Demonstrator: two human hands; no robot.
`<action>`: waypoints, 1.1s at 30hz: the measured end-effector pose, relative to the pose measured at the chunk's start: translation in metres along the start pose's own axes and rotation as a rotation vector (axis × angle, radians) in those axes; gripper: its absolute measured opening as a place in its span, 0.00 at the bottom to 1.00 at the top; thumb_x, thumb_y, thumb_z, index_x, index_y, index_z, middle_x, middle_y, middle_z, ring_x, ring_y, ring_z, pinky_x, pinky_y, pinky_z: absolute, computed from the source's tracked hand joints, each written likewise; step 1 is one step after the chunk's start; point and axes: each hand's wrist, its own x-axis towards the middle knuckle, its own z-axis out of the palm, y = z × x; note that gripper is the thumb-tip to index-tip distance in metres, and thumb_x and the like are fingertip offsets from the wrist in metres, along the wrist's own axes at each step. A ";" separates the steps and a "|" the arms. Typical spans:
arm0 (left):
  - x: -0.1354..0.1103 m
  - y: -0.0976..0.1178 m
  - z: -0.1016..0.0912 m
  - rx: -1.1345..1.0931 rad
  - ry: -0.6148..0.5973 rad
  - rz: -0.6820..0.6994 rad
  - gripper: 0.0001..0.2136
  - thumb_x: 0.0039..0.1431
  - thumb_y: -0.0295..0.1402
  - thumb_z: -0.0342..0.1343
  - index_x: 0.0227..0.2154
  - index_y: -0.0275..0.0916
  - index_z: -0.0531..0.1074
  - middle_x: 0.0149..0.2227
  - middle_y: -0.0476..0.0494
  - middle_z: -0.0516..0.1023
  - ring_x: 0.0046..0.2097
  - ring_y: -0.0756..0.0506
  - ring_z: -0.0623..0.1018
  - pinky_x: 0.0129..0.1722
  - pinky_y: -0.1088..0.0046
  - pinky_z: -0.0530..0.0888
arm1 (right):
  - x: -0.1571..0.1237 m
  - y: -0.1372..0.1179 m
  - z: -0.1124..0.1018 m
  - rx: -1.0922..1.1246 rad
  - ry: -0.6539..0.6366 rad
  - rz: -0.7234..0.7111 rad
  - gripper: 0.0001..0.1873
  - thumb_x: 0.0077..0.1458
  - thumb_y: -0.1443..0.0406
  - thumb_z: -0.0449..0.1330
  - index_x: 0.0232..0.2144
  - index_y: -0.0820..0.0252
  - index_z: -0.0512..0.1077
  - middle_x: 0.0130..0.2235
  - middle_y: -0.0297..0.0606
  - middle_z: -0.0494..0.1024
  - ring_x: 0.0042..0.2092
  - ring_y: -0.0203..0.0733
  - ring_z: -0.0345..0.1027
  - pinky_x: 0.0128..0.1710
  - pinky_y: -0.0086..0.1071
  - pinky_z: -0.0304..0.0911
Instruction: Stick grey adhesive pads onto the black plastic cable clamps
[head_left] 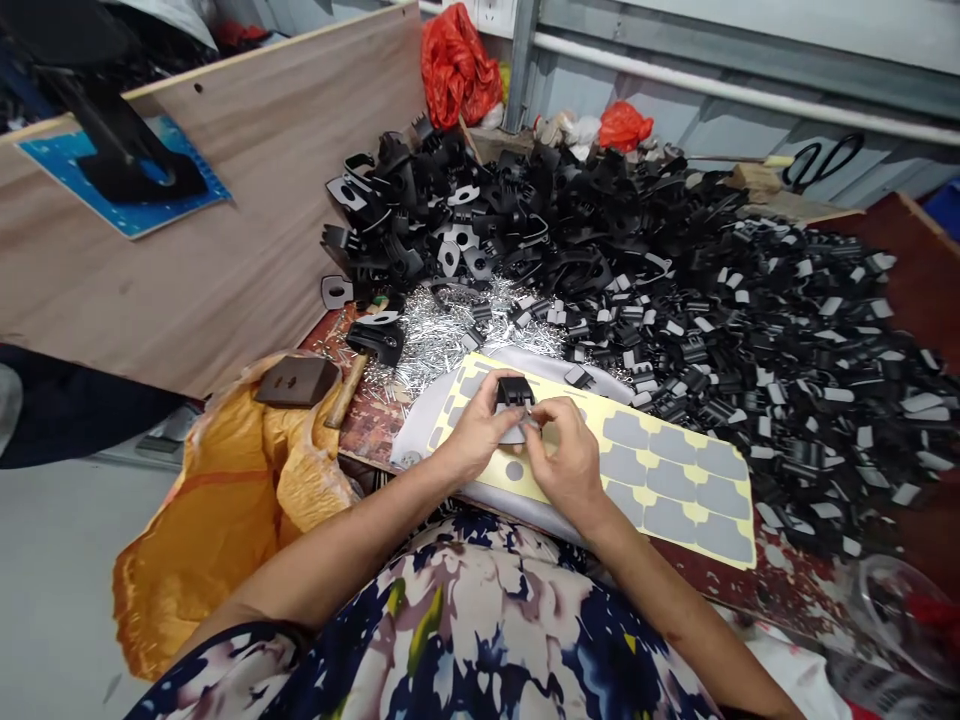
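Black clip (pixel 514 390): held over the sticker sheet (pixel 720 495), near the front edge of the worktop (pixel 784 575).
Left hand (pixel 478 428): grasps the clip's left side, thumb across its front.
Right hand (pixel 564 455): pinches the clip's right edge.
Handling: probably light, stiff, smooth plastic; slightly slippery, hardly fragile.
Hold: best by the sides, clear of the grey face (pixel 513 436).

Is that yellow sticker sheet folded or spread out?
Spread out: the yellow sheet lies flat, with rows of grey stickers facing up and no fold visible.
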 end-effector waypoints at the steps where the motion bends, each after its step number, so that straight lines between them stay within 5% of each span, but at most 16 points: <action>1: 0.000 -0.004 0.000 0.046 0.046 0.053 0.21 0.51 0.28 0.69 0.47 0.45 0.71 0.40 0.50 0.72 0.39 0.49 0.73 0.33 0.77 0.71 | -0.002 -0.001 0.001 -0.069 -0.013 -0.030 0.08 0.66 0.67 0.56 0.45 0.50 0.72 0.41 0.42 0.77 0.44 0.52 0.73 0.46 0.47 0.69; 3: 0.000 -0.010 -0.001 0.106 0.104 0.095 0.20 0.50 0.26 0.68 0.46 0.45 0.72 0.41 0.50 0.72 0.41 0.49 0.73 0.35 0.78 0.71 | -0.004 -0.002 0.001 -0.204 -0.024 -0.045 0.13 0.67 0.66 0.56 0.52 0.50 0.71 0.48 0.48 0.77 0.47 0.55 0.73 0.51 0.53 0.67; 7: 0.000 -0.013 -0.005 0.092 0.096 0.019 0.21 0.54 0.32 0.67 0.50 0.47 0.68 0.41 0.51 0.72 0.29 0.52 0.71 0.21 0.79 0.66 | 0.001 0.004 -0.012 -0.292 0.019 0.062 0.29 0.59 0.55 0.68 0.60 0.52 0.67 0.62 0.56 0.70 0.58 0.67 0.66 0.59 0.63 0.60; 12: -0.002 -0.002 -0.002 0.095 -0.009 -0.026 0.25 0.53 0.31 0.70 0.53 0.47 0.69 0.41 0.50 0.72 0.27 0.53 0.70 0.20 0.78 0.67 | 0.007 0.016 -0.014 0.240 -0.227 0.267 0.15 0.64 0.60 0.60 0.52 0.52 0.68 0.34 0.33 0.76 0.36 0.44 0.72 0.40 0.39 0.70; 17: -0.008 0.009 0.001 -0.204 -0.037 -0.228 0.24 0.53 0.31 0.71 0.52 0.44 0.70 0.44 0.45 0.75 0.37 0.47 0.78 0.31 0.73 0.76 | 0.003 0.017 -0.008 0.281 -0.026 0.302 0.10 0.62 0.65 0.59 0.46 0.53 0.71 0.35 0.32 0.76 0.35 0.39 0.71 0.39 0.34 0.67; 20: -0.014 0.013 0.001 -0.271 -0.038 -0.329 0.20 0.52 0.29 0.71 0.47 0.39 0.74 0.41 0.43 0.77 0.38 0.47 0.77 0.34 0.72 0.77 | 0.003 0.021 -0.010 0.376 -0.033 0.299 0.08 0.61 0.65 0.60 0.44 0.54 0.69 0.34 0.32 0.75 0.35 0.39 0.71 0.38 0.34 0.68; 23: -0.017 0.015 0.000 -0.256 -0.042 -0.350 0.17 0.52 0.31 0.72 0.45 0.38 0.78 0.38 0.43 0.78 0.36 0.48 0.77 0.35 0.71 0.77 | 0.004 0.021 -0.018 0.297 -0.060 0.213 0.02 0.64 0.65 0.58 0.41 0.54 0.71 0.36 0.35 0.74 0.39 0.43 0.71 0.41 0.37 0.68; 29: -0.024 0.006 0.000 -0.198 -0.050 -0.337 0.20 0.48 0.34 0.74 0.44 0.38 0.78 0.35 0.45 0.80 0.32 0.48 0.77 0.34 0.71 0.75 | -0.004 -0.005 -0.034 -0.112 -0.103 -0.181 0.04 0.66 0.66 0.60 0.40 0.54 0.75 0.54 0.43 0.76 0.58 0.55 0.67 0.60 0.54 0.60; 33: -0.026 0.005 -0.008 -0.118 -0.061 -0.293 0.20 0.49 0.38 0.73 0.44 0.38 0.77 0.31 0.45 0.80 0.31 0.48 0.77 0.34 0.71 0.74 | -0.012 -0.004 -0.048 -0.032 -0.058 -0.166 0.06 0.66 0.68 0.60 0.36 0.53 0.73 0.50 0.41 0.77 0.55 0.52 0.69 0.61 0.53 0.61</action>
